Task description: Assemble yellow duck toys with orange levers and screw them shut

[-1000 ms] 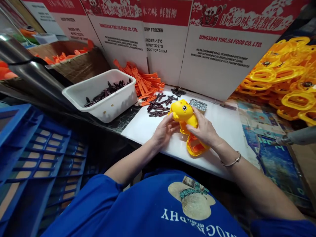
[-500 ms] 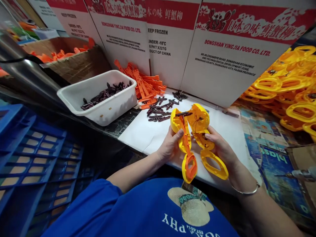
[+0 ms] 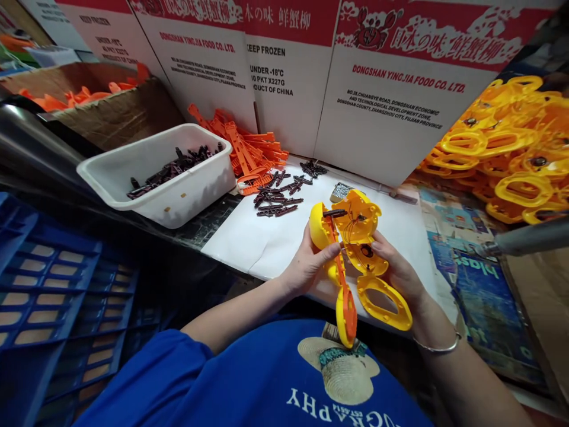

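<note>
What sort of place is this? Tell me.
Probably a toy-assembly bench: left hand and right hand hold yellow toy halves; white tub of dark pins and a heap of yellow shells nearby.

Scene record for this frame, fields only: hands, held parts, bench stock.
left hand: grips yellow half with orange insert
right hand: grips second yellow half, inside facing up
white sheet: loose dark pieces
white tub: more of them, left of sheet
orange strips: piled against cartons
yellow shells: heaped at right
</note>
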The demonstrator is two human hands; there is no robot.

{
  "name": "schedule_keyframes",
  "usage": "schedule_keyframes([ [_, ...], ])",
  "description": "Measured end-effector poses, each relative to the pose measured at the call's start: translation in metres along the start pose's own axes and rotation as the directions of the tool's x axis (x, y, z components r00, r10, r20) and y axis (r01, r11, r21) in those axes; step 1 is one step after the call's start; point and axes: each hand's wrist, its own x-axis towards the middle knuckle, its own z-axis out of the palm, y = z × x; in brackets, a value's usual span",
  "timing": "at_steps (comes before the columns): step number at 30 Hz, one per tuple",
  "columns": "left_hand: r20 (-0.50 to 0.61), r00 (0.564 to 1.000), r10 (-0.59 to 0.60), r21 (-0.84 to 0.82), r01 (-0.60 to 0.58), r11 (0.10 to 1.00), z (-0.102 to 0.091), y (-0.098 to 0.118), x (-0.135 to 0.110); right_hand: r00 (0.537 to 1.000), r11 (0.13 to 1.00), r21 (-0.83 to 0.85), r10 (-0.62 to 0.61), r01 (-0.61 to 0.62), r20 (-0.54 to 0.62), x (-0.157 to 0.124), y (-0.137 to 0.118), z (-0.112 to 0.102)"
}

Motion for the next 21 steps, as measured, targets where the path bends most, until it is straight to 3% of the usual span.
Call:
schedule_keyframes([
  [9,0.019,0.993,0.113,0.132,-0.114,0.985,0.008,-0.001,0.005,0.999,0.980,0.193,0.047,-0.041,-0.025,-0.011,0.012,-0.005],
  [17,0.056,0.994,0.092,0.154,-0.100,0.983,0.023,0.005,0.004,0.999,0.988,0.149,0.031,-0.026,-0.031,-0.016,0.011,-0.002],
  [21,0.043,0.996,0.079,0.138,-0.084,0.987,0.024,0.005,0.003,0.998,0.999,0.033,0.010,-0.008,-0.061,-0.015,0.011,0.002],
])
